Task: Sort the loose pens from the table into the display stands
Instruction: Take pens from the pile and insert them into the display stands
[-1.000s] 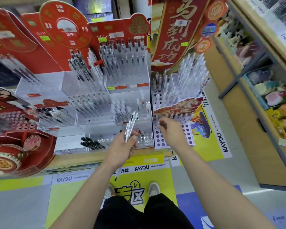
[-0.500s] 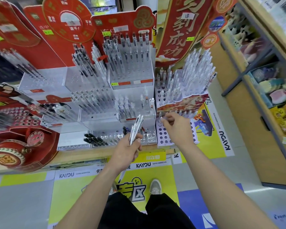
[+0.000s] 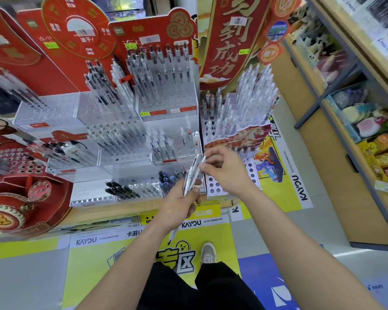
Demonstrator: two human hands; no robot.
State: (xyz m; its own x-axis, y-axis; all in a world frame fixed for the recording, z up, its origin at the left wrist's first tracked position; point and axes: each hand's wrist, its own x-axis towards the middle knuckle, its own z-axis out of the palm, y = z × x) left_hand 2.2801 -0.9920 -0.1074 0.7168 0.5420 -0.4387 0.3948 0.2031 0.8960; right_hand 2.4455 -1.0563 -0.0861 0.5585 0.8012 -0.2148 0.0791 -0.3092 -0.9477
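Note:
My left hand (image 3: 180, 204) grips a bundle of clear pens (image 3: 192, 175) that point up and to the right, in front of the stands. My right hand (image 3: 226, 170) has come across to the bundle and pinches the top of one pen with its fingertips. Behind the hands stands a white stand with round holes (image 3: 213, 183), its front rows bare and its back rows full of white pens (image 3: 249, 101). To its left are tiered clear acrylic stands (image 3: 166, 108) holding black and clear pens.
Red cardboard displays (image 3: 20, 198) crowd the table's left side. Black pens (image 3: 119, 190) lie in the lowest clear tray. A wooden shelf unit with packaged goods (image 3: 365, 121) runs along the right. The floor below carries yellow stickers (image 3: 126, 253).
My right hand has left the white holed stand and moved left and down to the pen bundle. The left hand has held the bundle steady, lifted slightly.

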